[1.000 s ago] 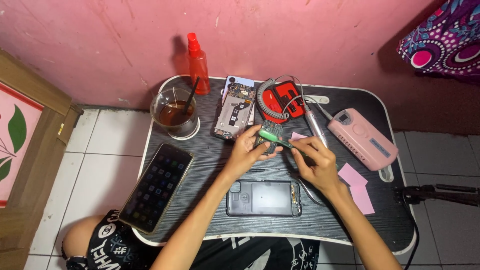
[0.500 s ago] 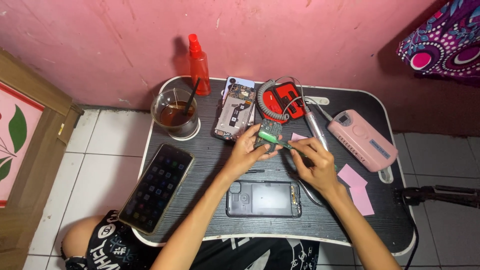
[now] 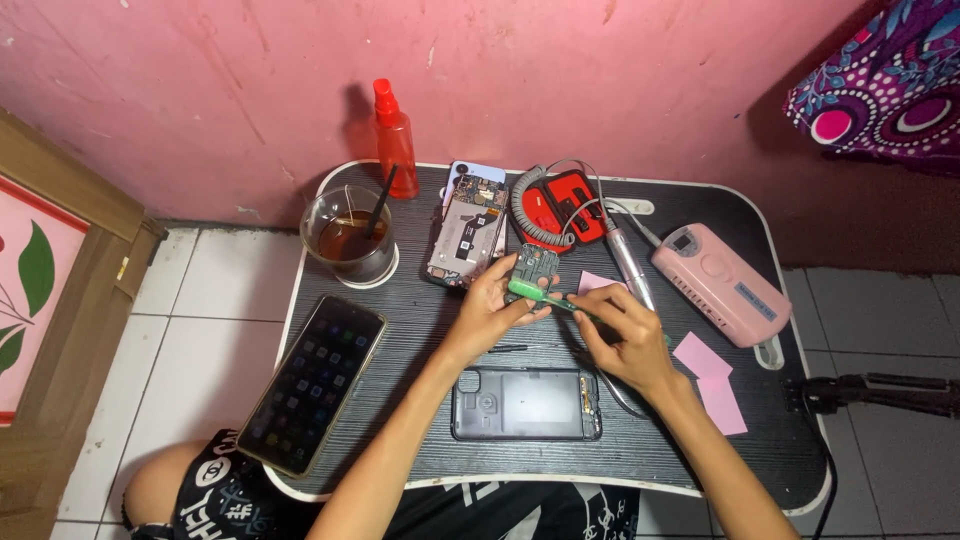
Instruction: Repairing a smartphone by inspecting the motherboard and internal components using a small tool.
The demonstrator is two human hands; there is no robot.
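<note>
My left hand [image 3: 493, 303] holds a small dark circuit board [image 3: 535, 266] upright above the middle of the black lap table [image 3: 400, 440]. My right hand [image 3: 625, 335] grips a green-handled screwdriver [image 3: 540, 294] whose handle lies across the board's lower edge. Just below my hands lies an opened phone shell [image 3: 527, 403], flat and dark. Behind the board rests another opened phone [image 3: 466, 235] with its inner parts showing.
A glass of dark drink with a straw [image 3: 351, 238] and a red spray bottle [image 3: 396, 140] stand at the back left. A lit phone [image 3: 314, 383] overhangs the left edge. A red tool with coiled cord [image 3: 560, 205], a pink device [image 3: 715, 283] and pink paper slips [image 3: 708, 375] occupy the right.
Both hands stay at the board; the screwdriver has shifted only slightly against it. Nothing else on the table has moved.
</note>
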